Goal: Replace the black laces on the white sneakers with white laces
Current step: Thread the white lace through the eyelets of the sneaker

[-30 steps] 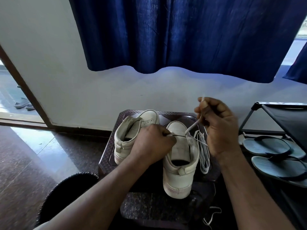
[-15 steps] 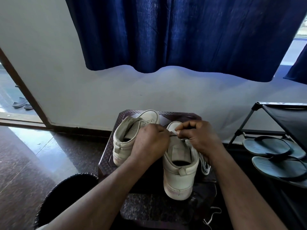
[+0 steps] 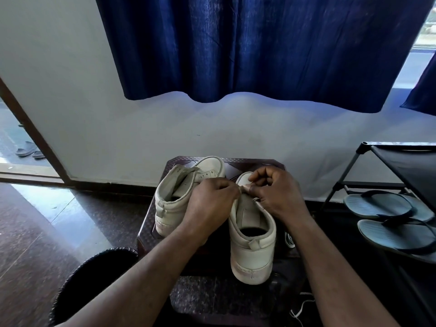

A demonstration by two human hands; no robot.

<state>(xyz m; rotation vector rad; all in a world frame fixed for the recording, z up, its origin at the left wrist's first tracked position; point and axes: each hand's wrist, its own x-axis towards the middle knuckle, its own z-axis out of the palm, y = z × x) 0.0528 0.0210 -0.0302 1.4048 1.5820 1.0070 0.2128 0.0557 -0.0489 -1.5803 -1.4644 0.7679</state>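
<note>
Two white sneakers stand on a dark brown stool (image 3: 151, 223), heels toward me. The left sneaker (image 3: 174, 199) has no lace in its visible eyelets. Over the front of the right sneaker (image 3: 252, 244) both hands meet. My left hand (image 3: 210, 204) grips the shoe's left eyelet edge with curled fingers. My right hand (image 3: 273, 192) pinches a white lace end at the eyelets. A loop of white lace (image 3: 289, 239) shows beside the right shoe, and more white lace (image 3: 299, 310) trails on the floor. The lacing itself is hidden under my hands.
A black shoe rack (image 3: 401, 161) with blue-grey flip-flops (image 3: 387, 218) stands to the right. A dark round bin (image 3: 94, 274) sits at lower left. Blue curtain (image 3: 259, 43) hangs over the white wall behind. An open doorway with sandals (image 3: 29, 151) is at far left.
My right hand, raised a second ago pulling the lace upward, came down to the shoe's eyelets and now sits close against my left hand. The left hand stayed in place.
</note>
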